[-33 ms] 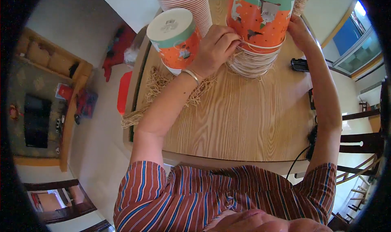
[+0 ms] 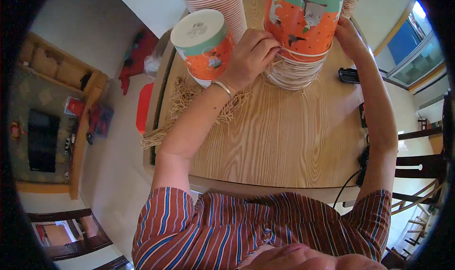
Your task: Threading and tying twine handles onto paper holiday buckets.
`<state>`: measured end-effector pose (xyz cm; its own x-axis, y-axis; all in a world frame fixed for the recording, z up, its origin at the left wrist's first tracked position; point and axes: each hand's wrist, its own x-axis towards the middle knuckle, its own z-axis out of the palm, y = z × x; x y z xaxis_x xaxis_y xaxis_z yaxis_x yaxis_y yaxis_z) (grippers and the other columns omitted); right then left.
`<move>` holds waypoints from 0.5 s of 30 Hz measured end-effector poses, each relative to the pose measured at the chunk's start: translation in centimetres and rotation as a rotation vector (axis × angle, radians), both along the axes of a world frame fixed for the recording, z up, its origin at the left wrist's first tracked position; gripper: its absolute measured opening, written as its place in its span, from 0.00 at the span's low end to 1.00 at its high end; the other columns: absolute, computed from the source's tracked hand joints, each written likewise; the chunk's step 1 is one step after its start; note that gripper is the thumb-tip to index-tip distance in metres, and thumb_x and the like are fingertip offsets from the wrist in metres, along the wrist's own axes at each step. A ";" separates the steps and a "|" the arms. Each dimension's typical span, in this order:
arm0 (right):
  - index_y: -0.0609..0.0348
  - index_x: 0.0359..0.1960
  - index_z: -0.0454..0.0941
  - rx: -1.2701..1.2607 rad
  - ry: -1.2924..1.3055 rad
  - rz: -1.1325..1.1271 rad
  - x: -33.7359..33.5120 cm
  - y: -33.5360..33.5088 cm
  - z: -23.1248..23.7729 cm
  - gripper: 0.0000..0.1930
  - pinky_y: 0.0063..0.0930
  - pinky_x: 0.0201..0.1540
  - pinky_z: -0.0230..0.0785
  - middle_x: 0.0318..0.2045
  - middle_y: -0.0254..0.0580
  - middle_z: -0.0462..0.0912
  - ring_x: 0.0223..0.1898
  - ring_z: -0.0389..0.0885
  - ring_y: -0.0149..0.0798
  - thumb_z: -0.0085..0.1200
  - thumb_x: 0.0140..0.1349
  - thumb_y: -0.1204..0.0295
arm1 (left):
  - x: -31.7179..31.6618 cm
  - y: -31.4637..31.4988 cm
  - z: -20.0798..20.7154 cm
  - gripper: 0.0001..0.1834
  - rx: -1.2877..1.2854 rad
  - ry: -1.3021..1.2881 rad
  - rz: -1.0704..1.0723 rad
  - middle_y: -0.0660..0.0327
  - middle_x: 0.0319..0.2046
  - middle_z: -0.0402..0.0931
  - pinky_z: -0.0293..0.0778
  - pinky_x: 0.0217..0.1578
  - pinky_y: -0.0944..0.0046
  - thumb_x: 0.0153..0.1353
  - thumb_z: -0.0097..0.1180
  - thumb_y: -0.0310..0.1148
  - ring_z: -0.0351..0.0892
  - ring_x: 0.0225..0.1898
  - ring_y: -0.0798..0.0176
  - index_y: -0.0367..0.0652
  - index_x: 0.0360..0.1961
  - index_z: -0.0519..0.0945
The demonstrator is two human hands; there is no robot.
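The left hand (image 2: 251,59) pinches, thumb against fingers, at the lower rim of an upside-down orange bucket (image 2: 303,30) with a green band; a thin strand seems to lie at the fingertips, though it is too small to be sure. The right hand (image 2: 350,38) is laid along the bucket's far right side, its fingers partly hidden, so I can't tell how firmly it grips. The bucket stands toward the table's far side, above pale loops (image 2: 291,75) ringing its lower end.

Left of it, near the left forearm, stands a second upturned bucket (image 2: 199,47), with a tall nested stack (image 2: 218,7) behind. Beige cords (image 2: 189,99) lie tangled beneath that forearm.

From where I stand, an uneven tug at the rim could tilt the bucket, and the forearm could snag the cords, sweeping them sideways or nudging the second bucket.

The cords' tail reaches the table's left edge, so a drag might pull them over. On the right, a black object (image 2: 349,75) sits near the edge, beside the right forearm. Between the arms, bare wood grain (image 2: 279,142) runs to the near edge, giving both elbows room
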<state>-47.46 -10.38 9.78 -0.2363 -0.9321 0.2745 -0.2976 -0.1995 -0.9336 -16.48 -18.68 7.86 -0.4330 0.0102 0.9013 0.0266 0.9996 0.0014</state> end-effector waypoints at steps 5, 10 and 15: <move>0.65 0.50 0.78 -0.014 0.035 0.030 -0.2 -0.2 -0.1 0.16 0.29 0.55 0.69 0.46 0.39 0.83 0.47 0.79 0.31 0.50 0.66 0.68 | 0.2 0.0 -0.3 0.13 -0.017 0.005 0.010 0.59 0.37 0.73 0.76 0.37 0.59 0.46 0.67 0.22 0.76 0.39 0.55 0.41 0.34 0.77; 0.65 0.50 0.78 -0.037 0.036 -0.010 -0.3 -0.1 -0.4 0.17 0.30 0.55 0.69 0.46 0.39 0.83 0.47 0.79 0.33 0.50 0.65 0.68 | 0.1 0.2 -0.8 0.15 -0.035 -0.024 -0.004 0.58 0.37 0.75 0.75 0.40 0.57 0.47 0.66 0.21 0.77 0.40 0.53 0.43 0.37 0.79; 0.65 0.49 0.79 -0.027 0.126 0.047 0.0 -0.1 0.1 0.16 0.30 0.55 0.68 0.46 0.38 0.83 0.47 0.79 0.33 0.52 0.63 0.69 | 0.3 0.2 -0.9 0.15 -0.070 -0.032 -0.008 0.59 0.37 0.74 0.76 0.39 0.58 0.45 0.65 0.20 0.76 0.39 0.53 0.41 0.36 0.77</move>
<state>-47.49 -10.51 9.88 -0.1544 -0.9331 0.3247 -0.4022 -0.2408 -0.8833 -16.15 -18.46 6.95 -0.4609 0.0760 0.8842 0.0355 0.9971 -0.0672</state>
